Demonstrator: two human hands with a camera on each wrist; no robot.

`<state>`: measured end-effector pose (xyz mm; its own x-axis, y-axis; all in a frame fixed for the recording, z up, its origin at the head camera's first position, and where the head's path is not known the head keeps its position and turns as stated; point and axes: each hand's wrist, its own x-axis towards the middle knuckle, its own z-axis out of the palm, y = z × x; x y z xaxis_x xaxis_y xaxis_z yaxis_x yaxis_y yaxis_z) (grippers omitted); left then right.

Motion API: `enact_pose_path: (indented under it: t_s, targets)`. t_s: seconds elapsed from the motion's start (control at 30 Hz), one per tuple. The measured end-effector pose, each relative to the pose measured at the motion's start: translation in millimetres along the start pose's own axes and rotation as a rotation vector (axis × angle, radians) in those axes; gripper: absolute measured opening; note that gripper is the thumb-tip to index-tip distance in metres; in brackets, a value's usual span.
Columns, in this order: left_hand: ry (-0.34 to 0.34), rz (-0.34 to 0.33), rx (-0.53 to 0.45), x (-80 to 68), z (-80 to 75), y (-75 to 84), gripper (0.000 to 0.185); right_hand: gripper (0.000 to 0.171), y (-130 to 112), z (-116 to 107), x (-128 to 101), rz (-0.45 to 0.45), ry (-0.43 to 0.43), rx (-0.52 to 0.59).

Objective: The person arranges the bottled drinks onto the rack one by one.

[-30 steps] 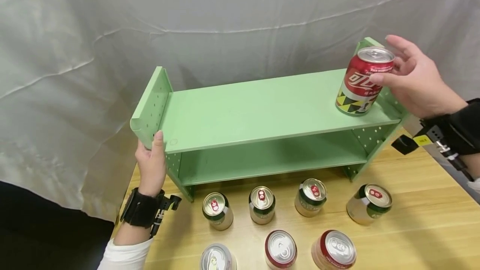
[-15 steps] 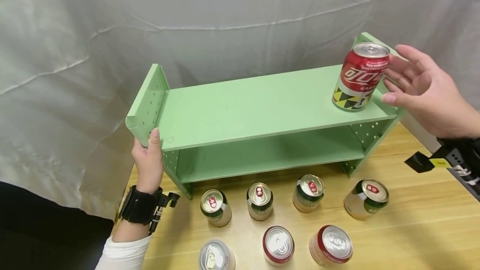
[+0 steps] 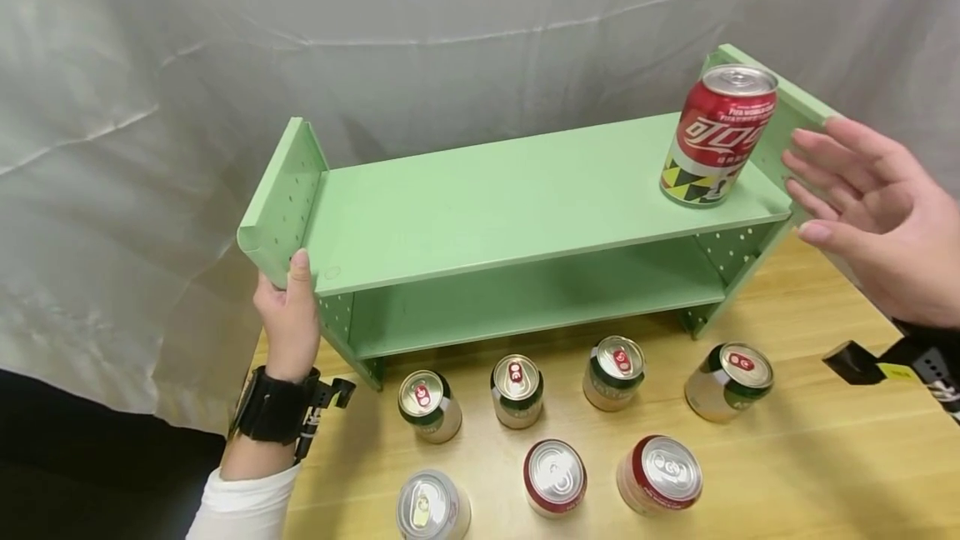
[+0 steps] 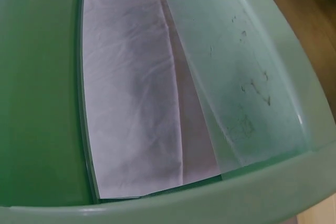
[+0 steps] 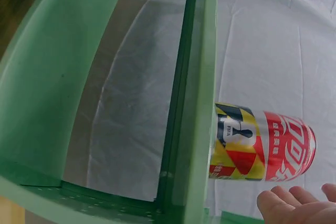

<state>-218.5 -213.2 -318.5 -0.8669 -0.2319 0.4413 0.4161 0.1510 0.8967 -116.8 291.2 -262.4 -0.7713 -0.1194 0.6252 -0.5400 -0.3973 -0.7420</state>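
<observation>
Pale wooden tabletop [image 3: 825,457] backed by a draped grey-white cloth [image 3: 465,32] — the surface on which everything is set.

Nearest row: one silver-topped can [image 3: 431,507] and two red-sided cans [image 3: 555,477] [image 3: 660,475], all upright and apart. Behind them a row of four green-and-cream cans with red pull tabs [image 3: 429,405] [image 3: 517,390] [image 3: 617,372] [image 3: 729,382] is noted, just in front of the rack.

Light green two-tier metal rack with perforated end panels [image 3: 525,207] is held at its left end panel by the left hand [image 3: 288,323]; the thumb is laid up the panel's front edge and the fingers are taken to be wrapped behind — not visible. The left wrist view shows only green metal and cloth.

On the upper tier, at its right end beside the end panel, a red cola can with a yellow-and-black patterned base [image 3: 716,136] stands upright. The right hand [image 3: 873,219] is held just beside it, not touching, fingers straight and slightly spread; the same gap shows in the right wrist view [image 5: 262,153].

Containers: upper tier holds that single can; lower tier shows nothing in its visible part. No can appears opened.

Risks, as judged: the can sits near the tier's front edge, so a knock from the right hand or a tug on the rack by the left could topple it onto the cans below. A sleeve sweeping low could upset the front rows.
</observation>
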Motion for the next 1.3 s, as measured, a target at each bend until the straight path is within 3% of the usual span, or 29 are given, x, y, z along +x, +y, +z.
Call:
enact_pose_path:
  t_s: [0.37,0.6,0.7,0.87,1.03,1.13,1.3]
  targets:
    - [-0.001,0.021,-0.014,1.7,0.9,2.0,0.046,0.071,8,6,-25,-0.095,-0.188,0.104]
    - [0.000,0.015,-0.030,3.8,2.2,3.4,0.045,0.070,9,17,-34,-0.169,-0.212,0.115]
    - [0.000,0.016,-0.039,4.4,2.3,2.1,0.046,0.070,9,19,-39,-0.174,-0.217,0.076]
    - [-0.008,0.009,-0.023,4.1,2.0,0.8,0.046,0.077,20,12,-61,-0.149,-0.234,-0.085]
    - [0.003,-0.017,-0.040,3.2,2.3,2.1,0.045,0.083,34,8,-86,-0.058,-0.262,-0.232]
    - [0.012,-0.019,-0.057,3.5,2.0,1.9,0.045,0.085,39,10,-93,-0.020,-0.282,-0.248]
    - [0.009,-0.001,-0.066,3.0,2.8,0.2,0.046,0.087,46,18,-102,-0.030,-0.294,-0.236]
